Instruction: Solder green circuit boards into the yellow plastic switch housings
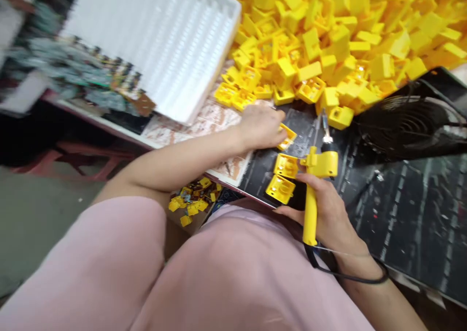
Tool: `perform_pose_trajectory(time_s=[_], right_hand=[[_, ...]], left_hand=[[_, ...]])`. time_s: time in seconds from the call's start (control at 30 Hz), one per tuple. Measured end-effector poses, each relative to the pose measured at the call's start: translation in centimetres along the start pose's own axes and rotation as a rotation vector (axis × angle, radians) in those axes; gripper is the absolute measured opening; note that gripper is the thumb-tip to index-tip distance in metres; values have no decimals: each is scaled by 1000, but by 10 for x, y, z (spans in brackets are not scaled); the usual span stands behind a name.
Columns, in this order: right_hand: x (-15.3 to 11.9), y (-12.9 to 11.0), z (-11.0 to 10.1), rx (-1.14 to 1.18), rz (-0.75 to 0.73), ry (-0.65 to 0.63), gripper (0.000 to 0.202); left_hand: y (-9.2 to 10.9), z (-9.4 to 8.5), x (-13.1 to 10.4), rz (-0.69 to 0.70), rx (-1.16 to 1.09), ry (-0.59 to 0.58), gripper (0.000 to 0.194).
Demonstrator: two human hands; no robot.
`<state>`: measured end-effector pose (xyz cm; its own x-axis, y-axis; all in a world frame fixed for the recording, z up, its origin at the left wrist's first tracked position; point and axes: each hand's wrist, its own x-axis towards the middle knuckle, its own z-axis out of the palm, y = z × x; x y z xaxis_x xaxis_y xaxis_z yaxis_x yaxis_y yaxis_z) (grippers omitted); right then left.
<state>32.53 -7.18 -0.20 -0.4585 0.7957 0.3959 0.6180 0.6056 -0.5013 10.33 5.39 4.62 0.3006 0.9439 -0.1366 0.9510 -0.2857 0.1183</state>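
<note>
My left hand (260,127) reaches over the bench with its fingers closed on a small yellow housing (289,136). Two more yellow housings, one (286,165) behind the other (280,189), lie open side up near the bench's front edge. In my right hand (330,214) is a yellow soldering gun (311,214), its handle between thumb and palm. The gun's metal tip (325,127) points away from me, towards the heap of yellow housings (328,39). A black cord hangs from the handle and loops over my right wrist.
A white ribbed tray (153,39) stands at the back left beside a pile of grey-green parts (69,68). A black fan (408,122) sits at the right on the black mat (397,214). Below the front edge is a box with yellow pieces (193,202).
</note>
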Motion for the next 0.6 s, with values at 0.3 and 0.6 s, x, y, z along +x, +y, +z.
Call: perform_pose_trajectory(time_s=[0.3, 0.6], right_hand=[[5, 12, -3, 19, -51, 50, 71], [6, 1, -10, 1, 8, 191, 44]], left_hand=[[-46, -27, -69, -70, 51, 42, 41], [-191, -70, -118, -348, 16, 424, 43]])
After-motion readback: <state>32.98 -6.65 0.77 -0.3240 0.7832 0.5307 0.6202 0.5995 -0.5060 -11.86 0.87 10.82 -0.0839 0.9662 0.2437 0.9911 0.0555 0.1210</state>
